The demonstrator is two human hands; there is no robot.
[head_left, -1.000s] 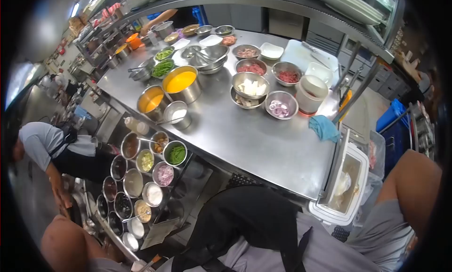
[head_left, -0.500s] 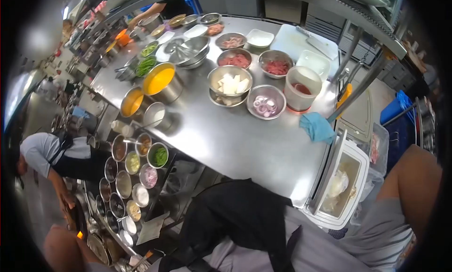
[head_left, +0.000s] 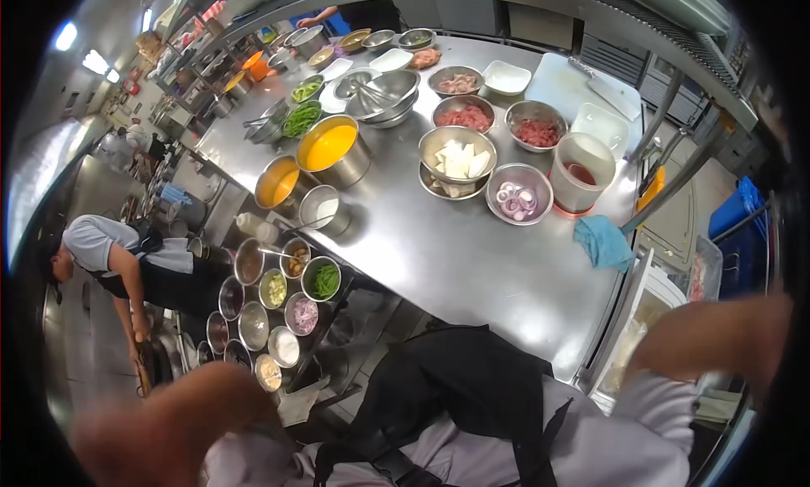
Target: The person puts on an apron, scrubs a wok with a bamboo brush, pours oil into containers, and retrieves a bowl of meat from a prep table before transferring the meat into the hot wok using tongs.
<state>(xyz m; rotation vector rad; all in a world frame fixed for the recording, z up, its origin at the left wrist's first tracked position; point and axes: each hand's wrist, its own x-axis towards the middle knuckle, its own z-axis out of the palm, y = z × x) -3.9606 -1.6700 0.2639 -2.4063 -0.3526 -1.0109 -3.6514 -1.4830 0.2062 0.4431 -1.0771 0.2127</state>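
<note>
Neither of my hands shows; both of my bare arms are bent and blurred at the lower edges. My left arm (head_left: 194,403) extends toward the lower left, in front of several metal containers, including one of pale chopped food (head_left: 268,373). At the right, my right arm (head_left: 717,344) passes over a white lidded bin (head_left: 616,365). A steel table (head_left: 422,251) lies ahead of me. On it stand a bowl of white chunks (head_left: 460,160), a bowl of sliced purple onion (head_left: 517,199), a tub with dark red liquid (head_left: 582,175) and a blue cloth (head_left: 604,242).
Bowls of raw meat (head_left: 537,131), a cutting board (head_left: 582,86) with a knife and a pot of yellow liquid (head_left: 329,145) stand farther back. A co-worker (head_left: 126,259) bends over the left-hand station. A metal post (head_left: 666,179) rises at the right.
My view has turned, so the table appears farther right. My left arm has come higher into view at lower left, and my right arm has lowered across the bin. The bowls stay in place.
</note>
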